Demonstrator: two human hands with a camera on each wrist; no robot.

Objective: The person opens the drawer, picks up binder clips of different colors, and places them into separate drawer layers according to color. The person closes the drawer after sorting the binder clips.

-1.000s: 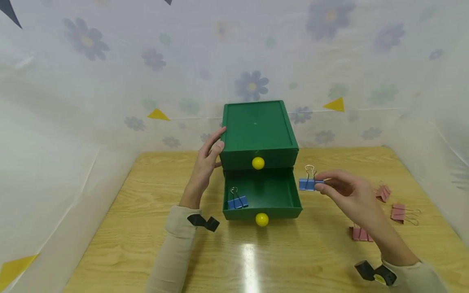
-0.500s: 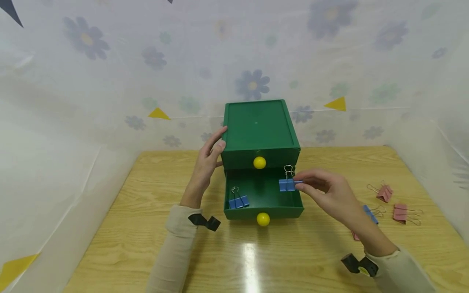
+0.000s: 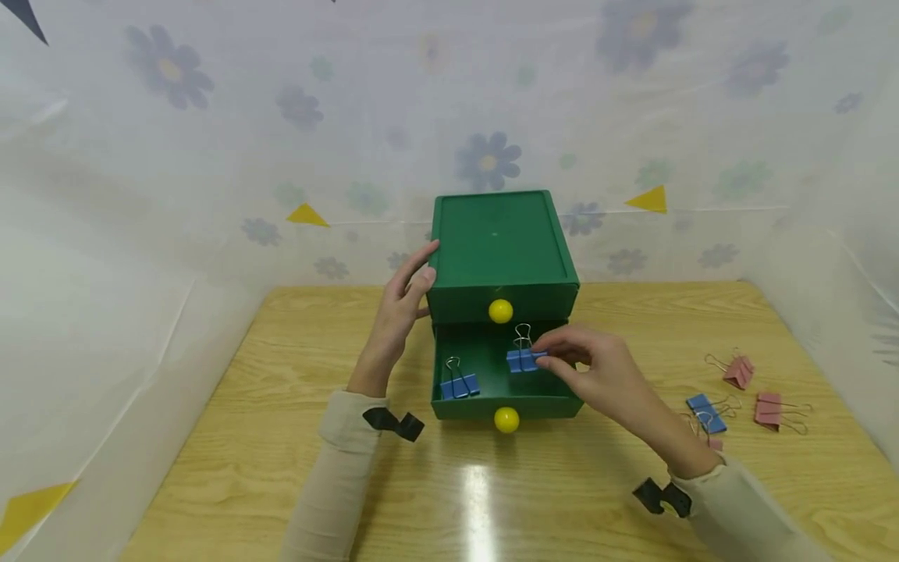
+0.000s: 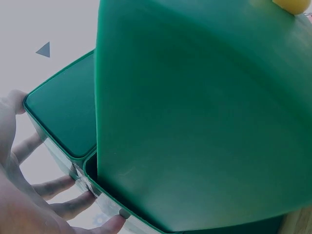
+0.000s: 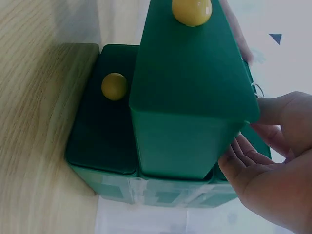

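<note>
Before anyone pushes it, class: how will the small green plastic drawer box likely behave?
The green plastic drawer box probably slides easily: it looks light, and the wooden table is glossy. The left hand steadies its side. Its pulled-out lower drawer may shift first.

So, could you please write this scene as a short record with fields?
Left hand: rests on the left side of the green plastic two-drawer box.
Right hand: pinches a blue metal binder clip over the open lower drawer.
In drawer: another blue binder clip, at the left.
On wooden table: pink binder clips and one more blue clip, at the right.
</note>
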